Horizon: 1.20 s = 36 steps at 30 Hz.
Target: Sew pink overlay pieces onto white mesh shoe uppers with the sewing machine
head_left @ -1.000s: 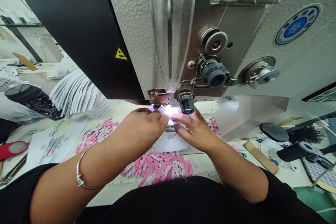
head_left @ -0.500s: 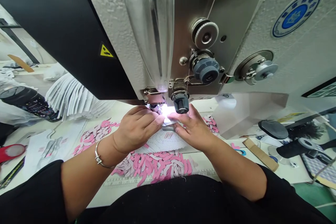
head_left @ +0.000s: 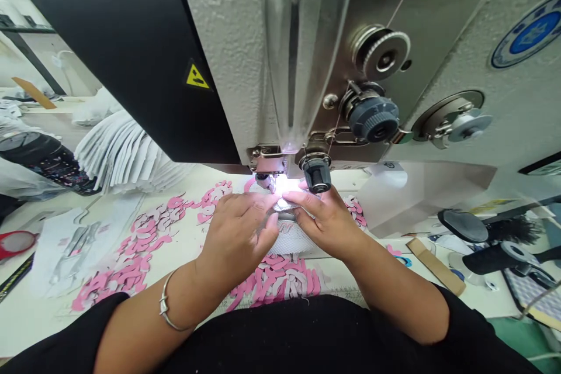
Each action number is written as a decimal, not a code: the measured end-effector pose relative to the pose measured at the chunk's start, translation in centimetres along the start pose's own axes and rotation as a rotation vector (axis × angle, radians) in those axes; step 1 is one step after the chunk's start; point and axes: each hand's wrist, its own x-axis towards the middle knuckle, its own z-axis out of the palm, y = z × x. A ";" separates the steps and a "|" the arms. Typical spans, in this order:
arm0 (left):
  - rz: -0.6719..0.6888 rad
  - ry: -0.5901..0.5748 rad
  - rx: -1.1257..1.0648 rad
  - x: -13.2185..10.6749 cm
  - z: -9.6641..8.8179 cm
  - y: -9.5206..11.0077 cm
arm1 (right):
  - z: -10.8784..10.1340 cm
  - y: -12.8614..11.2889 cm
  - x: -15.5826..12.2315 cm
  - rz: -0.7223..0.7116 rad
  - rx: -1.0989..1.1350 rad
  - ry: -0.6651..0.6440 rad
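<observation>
A piece of white mesh fabric (head_left: 291, 241) with a pink-outlined N-like mark lies under the lit needle area of a sewing machine (head_left: 232, 58). My left hand (head_left: 240, 225) is at its left edge, fingers stretched toward the presser foot (head_left: 265, 182) and thumb lower down, with the edge between them. On the other side my right hand (head_left: 326, 219) pinches the fabric between thumb and forefinger, close to the light. Glare hides the needle and the exact spot of contact. Some right fingertips are behind the black tension knob (head_left: 317, 174).
Pink and white curved scraps (head_left: 280, 280) lie in front of the fabric and to its left. A fanned stack of white pieces (head_left: 118, 152) stands at left. A brown strip (head_left: 436, 267) and a black thread cone (head_left: 491, 260) are at right. The machine head hangs close above my hands.
My left hand has drawn back from the presser foot toward me, and its thumb has come apart from the fingers. The right hand keeps its pinch. The camera view has shifted.
</observation>
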 end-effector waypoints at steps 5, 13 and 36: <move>0.023 0.020 0.044 -0.3 0.3 0.0 | 0.1 0.0 -0.1 -0.048 -0.043 0.036; 0.080 0.061 -0.022 -0.2 0.3 -1.1 | 0.2 -0.7 -0.5 -0.068 -0.186 0.058; 0.218 0.058 -0.264 0.4 1.4 -5.3 | 0.7 -2.3 -0.8 -0.075 -0.281 0.077</move>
